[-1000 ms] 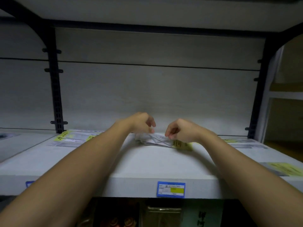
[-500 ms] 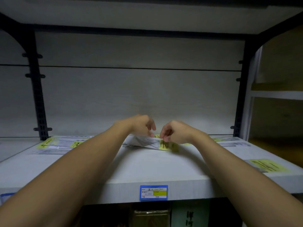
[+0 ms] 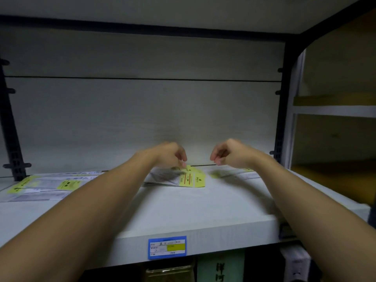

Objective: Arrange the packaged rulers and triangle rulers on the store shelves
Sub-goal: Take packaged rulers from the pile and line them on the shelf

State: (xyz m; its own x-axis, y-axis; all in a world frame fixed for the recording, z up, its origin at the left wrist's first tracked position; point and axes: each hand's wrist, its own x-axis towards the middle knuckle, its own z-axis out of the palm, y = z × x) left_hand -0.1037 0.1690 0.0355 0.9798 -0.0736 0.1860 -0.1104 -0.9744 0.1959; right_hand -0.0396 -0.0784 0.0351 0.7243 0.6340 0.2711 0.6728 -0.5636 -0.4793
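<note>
Left hand (image 3: pixel 169 155): fingers curled down, fingertips touching the top edge of the middle triangle ruler packet (image 3: pixel 175 177), near its yellow label. Looks like a light pinch or press, probably to keep the packet flat and in place; a full clasp not clearly visible. Right hand (image 3: pixel 228 153): lifted above the shelf board (image 3: pixel 183 208), fingers loosely curled, holding nothing, well apart from the packet. A little blurred, so exact finger posture hard to read.

Middle packet: lying flat near the back of the shelf, almost against the back panel (image 3: pixel 142 119), yellow label end pointing to the right. Probably pushed deep to leave the front part of the board for more stock, and laid flat because such thin plastic packets would not stand alone.

Further out, on the left: a group of ruler packets (image 3: pixel 46 186) with yellow labels, flat and overlapping, also near the back. On the right, behind the right forearm: another packet (image 3: pixel 234 174), partly hidden and blurred, kind not possible to tell. So three groups side by side in one row, probably sorted by type.

At the front edge of the board: a blue price tag (image 3: pixel 167 247), directly under the middle packet, perhaps marking its place. Below the shelf: dark goods, not readable. To the right: a neighbouring shelf unit (image 3: pixel 335 110) with yellowish boards.

Judgement: placement of the middle packet nearly finished, only last straightening with the left fingers.
</note>
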